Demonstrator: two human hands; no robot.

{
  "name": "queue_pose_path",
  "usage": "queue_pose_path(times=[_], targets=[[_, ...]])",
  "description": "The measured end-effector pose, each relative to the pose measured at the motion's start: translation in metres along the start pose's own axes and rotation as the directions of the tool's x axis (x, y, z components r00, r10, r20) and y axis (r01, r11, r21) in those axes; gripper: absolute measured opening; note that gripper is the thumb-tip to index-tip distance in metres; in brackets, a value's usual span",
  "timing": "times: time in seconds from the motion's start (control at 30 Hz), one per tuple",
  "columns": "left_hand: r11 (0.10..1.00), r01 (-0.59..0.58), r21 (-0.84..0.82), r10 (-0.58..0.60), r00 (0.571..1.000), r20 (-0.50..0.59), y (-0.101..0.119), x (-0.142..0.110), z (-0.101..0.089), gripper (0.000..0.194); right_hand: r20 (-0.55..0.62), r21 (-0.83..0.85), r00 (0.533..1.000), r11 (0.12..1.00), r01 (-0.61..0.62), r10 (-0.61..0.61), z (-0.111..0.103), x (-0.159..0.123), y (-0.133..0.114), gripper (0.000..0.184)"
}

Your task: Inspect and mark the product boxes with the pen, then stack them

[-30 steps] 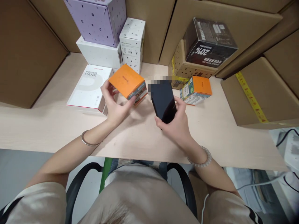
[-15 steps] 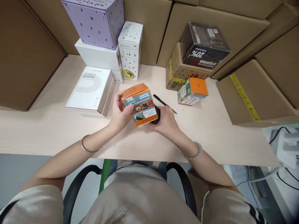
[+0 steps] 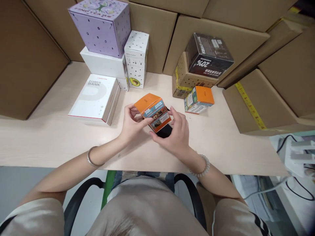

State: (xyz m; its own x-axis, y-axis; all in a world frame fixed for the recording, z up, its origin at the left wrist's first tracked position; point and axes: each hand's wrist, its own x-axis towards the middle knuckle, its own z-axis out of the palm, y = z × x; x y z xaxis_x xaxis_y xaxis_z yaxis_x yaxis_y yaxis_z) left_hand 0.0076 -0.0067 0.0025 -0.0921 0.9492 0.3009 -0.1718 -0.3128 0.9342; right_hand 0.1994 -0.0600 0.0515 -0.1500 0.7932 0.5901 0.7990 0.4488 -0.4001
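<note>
My left hand (image 3: 134,123) grips a small orange carton (image 3: 158,116) by its left side, thumb on the printed face marked "308". The carton is tilted, with its plain orange end turned up. Close against its lower right, my right hand (image 3: 176,131) curls round a dark, flat-looking black object (image 3: 165,131), thumb at the near end and fingers at the far side. Most of that object is hidden under the carton, so its kind cannot be made out. A similar orange carton (image 3: 204,94) stands on the table, right of my hands.
On the left lies a white power bank box (image 3: 92,96), near a purple box (image 3: 100,36) on a white box. A tall avocado-print box (image 3: 136,60) stands beside them. A black box (image 3: 210,57) sits on a brown carton (image 3: 180,80). Large cardboard boxes (image 3: 270,108) border the table.
The orange carton has shifted right and turned, showing more of its orange end. My right hand has opened wider round the black object. The pen on the table is now mostly hidden.
</note>
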Motion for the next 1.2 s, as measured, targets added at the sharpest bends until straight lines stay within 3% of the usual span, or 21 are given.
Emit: queue_pose_path(times=[0.13,0.27,0.37,0.47,0.6,0.7,0.8,0.9,1.07,1.13,1.2], targets=[[0.980,-0.131,0.151,0.131,0.991,0.007,0.003,-0.008,0.007,0.091,0.034,-0.062,0.997,0.995,-0.074,0.076,-0.002,0.001,-0.005,0.093],[0.938,-0.313,0.147,0.287,0.942,0.173,0.005,-0.005,0.004,0.087,0.058,0.030,0.985,0.986,-0.163,0.162,-0.005,0.005,-0.002,0.082],[0.916,-0.391,0.084,0.352,0.888,0.294,0.005,0.002,-0.003,0.062,-0.138,0.052,0.968,0.977,-0.206,0.211,-0.016,0.017,0.022,0.080],[0.910,-0.403,0.096,0.360,0.884,0.299,0.005,0.006,-0.007,0.052,-0.362,0.020,0.876,0.942,-0.336,0.320,-0.031,0.037,0.067,0.089],[0.890,-0.428,0.155,0.375,0.883,0.283,0.009,0.007,-0.008,0.044,-0.512,-0.044,0.773,0.887,-0.460,0.376,-0.045,0.059,0.126,0.087],[0.772,-0.549,0.319,0.450,0.828,0.335,0.020,0.008,-0.010,0.038,-0.533,-0.027,0.740,0.866,-0.500,0.411,-0.044,0.064,0.149,0.084],[0.578,-0.663,0.477,0.529,0.749,0.399,0.032,0.008,-0.012,0.051,-0.517,-0.027,0.750,0.868,-0.496,0.413,-0.037,0.064,0.154,0.081],[0.449,-0.695,0.562,0.573,0.706,0.416,0.037,0.007,-0.012,0.060,-0.520,-0.023,0.754,0.875,-0.483,0.402,-0.031,0.064,0.154,0.084],[0.357,-0.661,0.660,0.510,0.730,0.454,0.032,0.006,-0.015,0.042,-0.513,-0.042,0.743,0.852,-0.522,0.430,-0.026,0.059,0.159,0.095],[0.384,-0.630,0.675,0.479,0.761,0.438,0.035,0.009,-0.018,0.046,-0.529,-0.089,0.770,0.878,-0.470,0.358,-0.027,0.054,0.162,0.088],[0.393,-0.547,0.739,0.432,0.819,0.377,0.045,0.016,-0.021,0.057,-0.575,-0.155,0.790,0.919,-0.363,0.215,-0.029,0.049,0.163,0.082]])
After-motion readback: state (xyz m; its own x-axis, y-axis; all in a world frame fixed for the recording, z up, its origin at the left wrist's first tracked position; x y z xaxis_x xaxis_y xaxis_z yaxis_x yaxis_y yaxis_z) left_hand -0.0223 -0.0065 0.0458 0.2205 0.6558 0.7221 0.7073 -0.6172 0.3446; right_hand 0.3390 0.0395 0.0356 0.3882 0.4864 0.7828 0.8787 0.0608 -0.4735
